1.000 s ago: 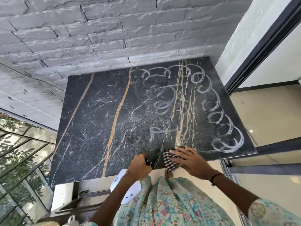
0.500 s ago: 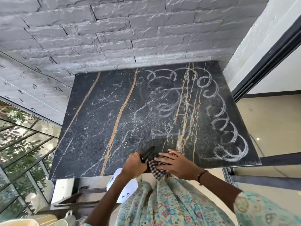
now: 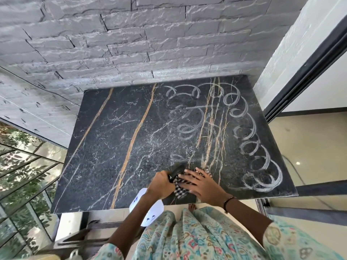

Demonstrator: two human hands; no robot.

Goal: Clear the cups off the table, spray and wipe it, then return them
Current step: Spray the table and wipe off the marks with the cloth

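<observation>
Bright daylight, no harsh shadows. Glare on the floor at 3 o'clock, w/ small light spots. Glass at 8 o'clock reflects leaves. Wet swirls shine pale on my table. Wide-angle bends the wall at 12 and the frame edges. Slightly soft throughout, esp. corners.

A home balcony or terrace corner, it seems: a black marble table stands against a grey stone-clad wall, glass railing with foliage to its left, sliding door frame to its right.
</observation>
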